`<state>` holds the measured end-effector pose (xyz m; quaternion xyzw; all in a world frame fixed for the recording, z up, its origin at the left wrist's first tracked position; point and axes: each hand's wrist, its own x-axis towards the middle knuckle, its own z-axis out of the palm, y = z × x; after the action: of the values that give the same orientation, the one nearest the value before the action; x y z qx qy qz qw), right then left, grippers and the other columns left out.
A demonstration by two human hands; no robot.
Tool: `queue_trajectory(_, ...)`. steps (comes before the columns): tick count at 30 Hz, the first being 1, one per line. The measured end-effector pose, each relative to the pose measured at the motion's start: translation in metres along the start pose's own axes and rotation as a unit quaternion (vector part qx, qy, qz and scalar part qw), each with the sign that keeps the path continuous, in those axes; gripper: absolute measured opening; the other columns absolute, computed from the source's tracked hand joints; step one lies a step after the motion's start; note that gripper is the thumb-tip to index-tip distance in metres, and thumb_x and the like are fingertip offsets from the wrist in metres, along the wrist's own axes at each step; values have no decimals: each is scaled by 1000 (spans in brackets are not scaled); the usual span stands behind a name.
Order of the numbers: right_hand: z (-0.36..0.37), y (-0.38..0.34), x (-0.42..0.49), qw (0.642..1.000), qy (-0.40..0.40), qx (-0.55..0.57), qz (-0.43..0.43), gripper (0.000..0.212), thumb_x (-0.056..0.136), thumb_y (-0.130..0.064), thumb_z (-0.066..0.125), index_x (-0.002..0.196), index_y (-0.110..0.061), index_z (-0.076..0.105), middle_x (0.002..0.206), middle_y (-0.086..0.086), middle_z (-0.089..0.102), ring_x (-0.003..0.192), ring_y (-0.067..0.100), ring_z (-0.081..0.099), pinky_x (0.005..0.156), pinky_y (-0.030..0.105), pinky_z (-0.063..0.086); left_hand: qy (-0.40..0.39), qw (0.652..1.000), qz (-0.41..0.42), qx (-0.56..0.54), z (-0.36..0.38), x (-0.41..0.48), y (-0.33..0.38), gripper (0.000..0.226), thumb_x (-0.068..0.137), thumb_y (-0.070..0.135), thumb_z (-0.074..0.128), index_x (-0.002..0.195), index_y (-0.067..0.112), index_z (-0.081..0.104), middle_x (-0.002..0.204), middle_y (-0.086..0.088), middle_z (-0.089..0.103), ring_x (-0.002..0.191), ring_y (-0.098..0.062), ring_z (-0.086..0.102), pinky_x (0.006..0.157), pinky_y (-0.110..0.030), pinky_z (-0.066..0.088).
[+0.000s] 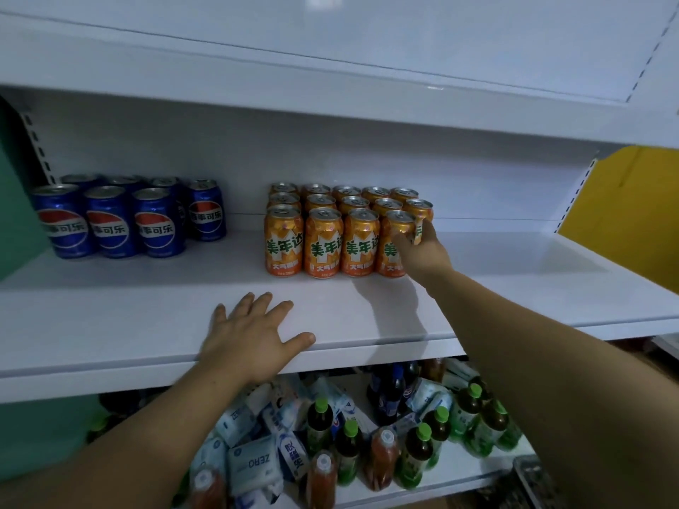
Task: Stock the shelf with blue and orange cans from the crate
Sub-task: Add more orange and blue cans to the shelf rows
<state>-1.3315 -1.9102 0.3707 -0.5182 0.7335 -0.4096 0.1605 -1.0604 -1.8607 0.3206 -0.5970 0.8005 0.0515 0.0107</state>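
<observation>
Orange can (398, 223), glossy metal cylinder, right hand (424, 253) gripping

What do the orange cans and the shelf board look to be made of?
Orange cans: likely thin metal, with glossy printed walls and silvery tops with pull tabs. Shelf board: smooth, white, faintly glossy, probably painted metal or laminate; the look leaves it open.

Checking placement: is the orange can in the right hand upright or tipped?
Upright: the orange metal can stands on the white shelf, lid up.
</observation>
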Motion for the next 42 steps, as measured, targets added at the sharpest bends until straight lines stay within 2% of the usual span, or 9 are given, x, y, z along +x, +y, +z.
queue_trajectory(6, -60, 30, -47, 983, -56, -162, 60, 71, 95, -57, 44, 149, -15, 30, 149, 12, 42, 129, 32, 46, 102, 38, 38, -44, 998, 7, -49, -18, 3, 15, 81, 85, 73, 35, 151, 31, 15, 161, 2, 6, 148, -20, 5, 117, -52, 6)
queue_trajectory(12, -116, 80, -118, 973, -49, -182, 131, 70, 95, -54, 49, 149, -14, 31, 143, 12, 48, 119, 30, 54, 92, 35, 45, -46, 959, 252, -120, -18, -27, 137, 68, 85, 58, 55, 142, 25, 38, 149, 2, 35, 131, -21, 39, 107, -40, 37)
queue_trajectory(16, -139, 129, -174, 958, -31, -220, 181, 69, 93, -55, 50, 146, -14, 36, 141, 11, 51, 121, 29, 53, 94, 37, 44, -132, 924, 332, -137, 20, -54, 206, 69, 87, 54, 57, 145, 25, 35, 151, -1, 35, 131, -22, 42, 106, -40, 39)
queue_trajectory(21, -150, 205, -242, 929, -59, -235, 281, 68, 95, -56, 47, 147, -13, 36, 142, 10, 48, 119, 27, 53, 86, 31, 44, -267, 895, 339, -112, 106, -72, 257, 74, 90, 50, 57, 150, 21, 25, 158, -1, 23, 139, -22, 33, 107, -33, 33)
queue_trajectory(28, -118, 311, -298, 882, -128, -199, 408, 71, 95, -56, 46, 149, -13, 29, 147, 13, 42, 127, 30, 48, 100, 36, 43, -399, 846, 338, -108, 231, -87, 276, 68, 65, 60, 64, 117, 17, 59, 117, -6, 60, 111, -26, 57, 87, -30, 46)
queue_trajectory(31, -93, 352, -310, 868, -160, -172, 439, 65, 97, -51, 47, 147, -12, 32, 143, 13, 46, 123, 28, 51, 96, 35, 44, -423, 838, 337, -73, 284, -76, 282, 56, 74, 52, 64, 119, 22, 54, 121, -4, 55, 110, -22, 54, 83, -28, 44)
queue_trajectory(34, -66, 400, -317, 851, -192, -155, 463, 63, 97, -49, 47, 146, -10, 34, 137, 15, 50, 117, 29, 54, 89, 31, 43, -433, 837, 331, -57, 334, -58, 294, 58, 58, 56, 56, 106, 24, 56, 117, -1, 55, 110, -21, 53, 91, -36, 46)
queue_trajectory(37, -36, 446, -317, 839, -228, -128, 477, 45, 95, -45, 52, 125, -11, 49, 123, 16, 55, 102, 28, 54, 85, 32, 44, -438, 849, 289, -57, 382, -35, 301, 42, 59, 50, 62, 91, 25, 52, 108, -1, 58, 101, -23, 57, 84, -35, 49)
queue_trajectory(42, 18, 514, -307, 839, -268, -96, 464, 51, 93, -39, 57, 136, -11, 46, 132, 14, 55, 116, 32, 54, 91, 34, 45, -438, 858, 264, -54, 446, -7, 310, 51, 72, 44, 69, 114, 18, 58, 119, -4, 55, 110, -25, 54, 91, -35, 46)
